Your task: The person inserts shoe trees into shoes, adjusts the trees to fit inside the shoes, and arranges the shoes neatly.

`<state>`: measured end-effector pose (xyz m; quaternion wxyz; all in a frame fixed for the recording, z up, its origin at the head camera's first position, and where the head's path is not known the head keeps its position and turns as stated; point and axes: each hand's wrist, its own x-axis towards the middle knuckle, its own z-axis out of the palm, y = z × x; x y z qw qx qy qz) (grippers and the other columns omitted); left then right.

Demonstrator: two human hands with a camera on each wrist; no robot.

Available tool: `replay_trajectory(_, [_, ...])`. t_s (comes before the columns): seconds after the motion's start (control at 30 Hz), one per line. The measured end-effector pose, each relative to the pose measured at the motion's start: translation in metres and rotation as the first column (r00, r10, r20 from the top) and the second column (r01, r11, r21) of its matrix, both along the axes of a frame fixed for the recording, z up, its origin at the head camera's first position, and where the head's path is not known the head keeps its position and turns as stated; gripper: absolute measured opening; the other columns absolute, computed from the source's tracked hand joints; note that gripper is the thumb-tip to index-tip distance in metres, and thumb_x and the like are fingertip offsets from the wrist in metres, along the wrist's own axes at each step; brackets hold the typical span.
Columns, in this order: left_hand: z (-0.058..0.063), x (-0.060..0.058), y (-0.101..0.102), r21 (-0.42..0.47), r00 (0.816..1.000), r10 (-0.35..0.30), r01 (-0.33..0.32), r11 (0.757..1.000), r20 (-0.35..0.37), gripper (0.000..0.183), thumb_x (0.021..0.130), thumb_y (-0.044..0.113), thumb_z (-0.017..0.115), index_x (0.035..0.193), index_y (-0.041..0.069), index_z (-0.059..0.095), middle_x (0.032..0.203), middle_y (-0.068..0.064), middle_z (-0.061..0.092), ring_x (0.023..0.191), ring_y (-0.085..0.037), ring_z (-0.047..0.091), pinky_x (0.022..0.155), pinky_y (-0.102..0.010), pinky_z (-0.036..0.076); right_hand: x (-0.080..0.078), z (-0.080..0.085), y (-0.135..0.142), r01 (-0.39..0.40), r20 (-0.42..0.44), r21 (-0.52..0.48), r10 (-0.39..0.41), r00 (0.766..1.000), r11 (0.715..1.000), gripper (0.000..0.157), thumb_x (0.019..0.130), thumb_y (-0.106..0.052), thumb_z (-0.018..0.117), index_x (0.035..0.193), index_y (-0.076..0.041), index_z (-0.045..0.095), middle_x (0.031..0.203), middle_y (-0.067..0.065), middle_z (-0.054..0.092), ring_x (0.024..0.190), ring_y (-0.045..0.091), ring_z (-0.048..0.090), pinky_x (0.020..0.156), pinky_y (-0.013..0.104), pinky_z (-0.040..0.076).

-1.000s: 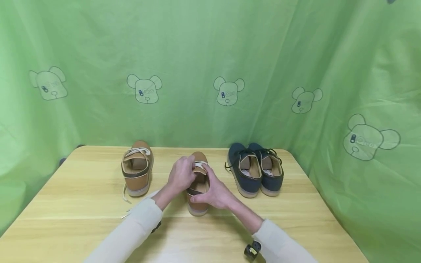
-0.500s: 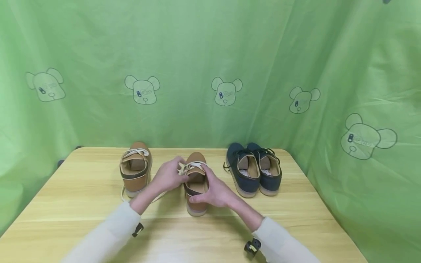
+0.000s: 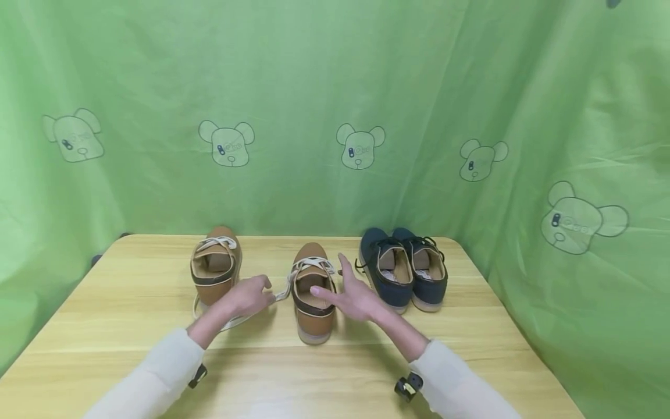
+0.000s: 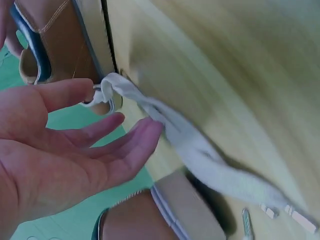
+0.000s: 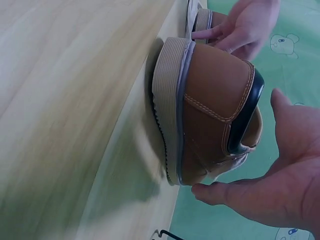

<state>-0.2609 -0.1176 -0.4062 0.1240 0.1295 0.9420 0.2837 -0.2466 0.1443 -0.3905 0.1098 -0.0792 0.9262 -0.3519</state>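
A brown shoe (image 3: 314, 314) with a dark collar stands upright in the middle of the table, toe pointing away. Its white laces (image 4: 200, 165) trail out to the left across the wood. Just left of that shoe is my left hand (image 3: 251, 295), its fingers loosely extended, with fingertips right at the laces in the left wrist view. On the other side, my right hand (image 3: 353, 295) is spread, thumb over the shoe's opening in the head view and fingers off its right side. A second brown shoe (image 3: 216, 282), also white-laced, stands farther left, partly behind my left hand.
A pair of navy shoes (image 3: 398, 294) with black laces stands together at the right rear of the wooden table (image 3: 324, 384). Green curtain (image 3: 293, 192) printed with bear heads hangs behind and along the sides.
My left hand has moved left and down from the middle shoe, and its laces now stretch out leftward. My right hand has let go of the shoe's side and spread open.
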Motion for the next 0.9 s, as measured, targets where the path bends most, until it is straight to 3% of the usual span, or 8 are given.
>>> replay_trajectory(0.1, [-0.003,-0.001,0.004,0.037,1.0,-0.003,0.002,0.999,0.02,0.045,0.102,0.021,0.054,0.136,-0.009,0.054,0.137,-0.031,0.059,0.125,-0.044,0.058,0.107,-0.058,0.045,-0.001,-0.002,0.001,0.031,-0.012,-0.026,-0.031,0.999,0.999,0.114,0.087,-0.073,0.061,0.164,-0.014,0.002,0.157,0.027,0.04,0.134,0.045,0.051,0.108,0.054,0.045])
replay_trajectory(0.2, [-0.005,-0.003,0.01,0.185,0.99,0.007,-0.033,0.982,0.14,0.05,0.103,0.018,0.051,0.144,-0.008,0.045,0.1,-0.017,0.07,0.088,-0.026,0.067,0.098,-0.052,0.052,-0.002,-0.004,0.002,0.042,0.016,-0.053,-0.041,0.999,0.998,0.113,0.086,-0.073,0.061,0.164,-0.012,0.007,0.158,0.025,0.039,0.142,0.045,0.042,0.115,0.058,0.037])
replay_trajectory(0.33, [-0.005,-0.006,0.016,0.431,0.93,-0.007,-0.163,0.888,0.367,0.06,0.103,0.012,0.049,0.155,-0.008,0.026,0.073,-0.004,0.05,0.066,-0.016,0.05,0.085,-0.045,0.058,-0.002,-0.006,0.002,0.03,0.051,-0.078,-0.026,0.998,0.996,0.109,0.088,-0.072,0.06,0.163,-0.009,0.014,0.156,0.025,0.042,0.143,0.044,0.041,0.117,0.058,0.035])
replay_trajectory(0.43, [-0.004,-0.007,0.019,0.534,0.896,-0.022,-0.245,0.809,0.443,0.063,0.106,0.021,0.046,0.156,-0.007,0.021,0.102,-0.02,0.058,0.099,-0.032,0.062,0.092,-0.05,0.057,-0.002,-0.008,0.002,0.02,0.059,-0.109,-0.014,0.998,0.994,0.102,0.092,-0.068,0.059,0.162,-0.006,0.018,0.153,0.025,0.046,0.141,0.043,0.044,0.117,0.056,0.036])
replay_trajectory(0.5, [-0.005,-0.007,0.021,0.576,0.886,-0.03,-0.275,0.77,0.462,0.065,0.108,0.031,0.043,0.156,-0.006,0.019,0.123,-0.033,0.052,0.119,-0.045,0.057,0.095,-0.055,0.055,-0.003,-0.01,0.002,0.022,0.062,-0.129,-0.014,0.998,0.991,0.096,0.095,-0.063,0.058,0.161,-0.005,0.02,0.15,0.025,0.049,0.14,0.042,0.046,0.116,0.055,0.037])
replay_trajectory(0.63, [-0.008,-0.009,0.023,0.642,0.874,-0.059,-0.307,0.703,0.482,0.081,0.105,0.049,0.046,0.158,-0.003,0.014,0.139,-0.043,0.041,0.132,-0.055,0.047,0.097,-0.06,0.052,-0.005,-0.013,0.002,0.02,0.069,-0.173,-0.009,0.998,0.985,0.083,0.1,-0.05,0.059,0.159,-0.002,0.025,0.147,0.027,0.052,0.137,0.04,0.051,0.114,0.053,0.041])
replay_trajectory(0.8, [-0.008,-0.009,0.027,0.671,0.863,-0.089,-0.318,0.67,0.498,0.11,0.092,0.04,0.074,0.161,0.004,-0.003,0.152,-0.041,0.031,0.138,-0.056,0.039,0.101,-0.066,0.047,-0.009,-0.014,-0.001,0.046,0.128,-0.256,-0.013,0.992,0.966,0.071,0.101,-0.029,0.06,0.156,0.003,0.029,0.136,0.024,0.061,0.118,0.033,0.065,0.101,0.046,0.053])
replay_trajectory(0.9, [-0.008,-0.008,0.031,0.669,0.863,-0.073,-0.332,0.665,0.5,0.11,0.09,0.026,0.077,0.161,0.003,-0.004,0.154,-0.04,0.029,0.139,-0.056,0.038,0.101,-0.068,0.046,-0.01,-0.012,-0.004,0.075,0.184,-0.338,-0.012,0.983,0.938,0.067,0.096,-0.014,0.06,0.153,0.007,0.032,0.132,0.025,0.061,0.111,0.033,0.067,0.091,0.042,0.058])
